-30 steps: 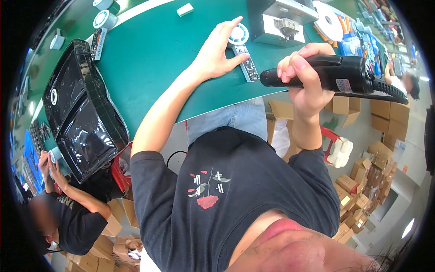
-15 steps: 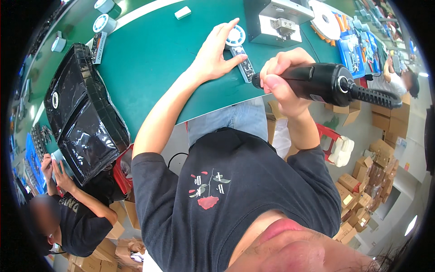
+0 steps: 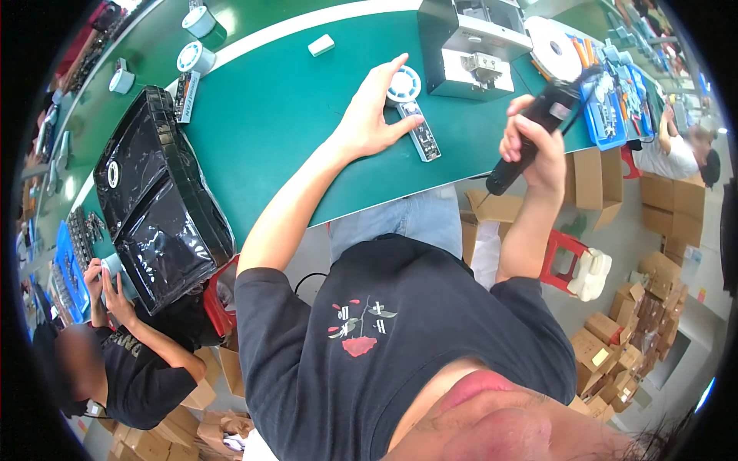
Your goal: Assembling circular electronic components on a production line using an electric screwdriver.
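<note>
On the green table lies a small handheld fan (image 3: pixel 426 140) with a round blue-and-white head and a narrow body, its circuit board exposed. My left hand (image 3: pixel 365 123) steadies it, thumb on the body and fingers curving along the left side of the head. My right hand (image 3: pixel 536 146) is wrapped around a black electric screwdriver (image 3: pixel 552 107). The screwdriver tilts, its thin bit pointing down and left, past the table's front edge and apart from the fan. Its cord end is blurred.
A metal fixture (image 3: pixel 473 58) stands behind the fan. Right of it are a white reel (image 3: pixel 553 50) and a blue parts bin (image 3: pixel 607 123). A black-lined tray (image 3: pixel 157 200) sits at left, near a co-worker's hands (image 3: pixel 111 296). A white block (image 3: pixel 321 45) lies farther back.
My right hand has swung the screwdriver away from the fan, to the right and toward me, from near level to steeply tilted. The left hand stays on the fan.
</note>
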Demonstrator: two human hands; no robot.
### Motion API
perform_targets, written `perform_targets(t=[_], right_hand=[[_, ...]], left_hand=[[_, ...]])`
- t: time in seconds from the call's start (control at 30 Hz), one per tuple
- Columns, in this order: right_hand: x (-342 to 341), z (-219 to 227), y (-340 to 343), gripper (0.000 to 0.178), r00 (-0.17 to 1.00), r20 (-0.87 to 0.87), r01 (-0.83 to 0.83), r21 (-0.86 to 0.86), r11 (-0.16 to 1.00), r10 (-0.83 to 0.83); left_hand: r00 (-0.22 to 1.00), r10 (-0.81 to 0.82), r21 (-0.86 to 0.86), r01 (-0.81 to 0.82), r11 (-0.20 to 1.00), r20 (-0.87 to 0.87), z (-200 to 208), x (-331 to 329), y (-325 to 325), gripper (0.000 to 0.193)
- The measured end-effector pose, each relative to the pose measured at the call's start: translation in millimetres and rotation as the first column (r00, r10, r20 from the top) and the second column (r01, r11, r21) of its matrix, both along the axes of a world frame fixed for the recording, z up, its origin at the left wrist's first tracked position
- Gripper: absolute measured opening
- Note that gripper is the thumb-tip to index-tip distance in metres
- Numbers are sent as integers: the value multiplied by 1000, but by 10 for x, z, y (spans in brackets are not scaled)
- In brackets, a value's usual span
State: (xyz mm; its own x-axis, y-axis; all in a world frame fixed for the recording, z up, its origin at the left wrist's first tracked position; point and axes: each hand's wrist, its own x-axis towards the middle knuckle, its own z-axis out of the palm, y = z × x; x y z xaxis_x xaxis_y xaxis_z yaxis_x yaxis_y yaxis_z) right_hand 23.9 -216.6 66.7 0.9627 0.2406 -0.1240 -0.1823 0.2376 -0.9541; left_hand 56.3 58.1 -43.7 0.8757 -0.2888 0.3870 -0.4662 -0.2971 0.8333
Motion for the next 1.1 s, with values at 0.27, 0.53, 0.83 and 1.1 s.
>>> perform_targets(t=[0.27,0.53,0.83,1.1], right_hand=[[229,-819,-313,22,942,-316,163,122,979,-117],[294,-891,-393,25,950,-307,138,267,954,-51],[296,-945,-386,26,959,-282,118,310,943,-27],[236,-969,-397,25,951,-303,159,318,935,-59]], left_hand=[[999,38,18,-37,999,-27,11,-56,26,99],[998,42,94,-46,994,45,169,-112,-39,99],[984,146,-139,-160,977,-103,305,-346,-281,111],[826,550,60,-559,827,127,567,90,-10,77]])
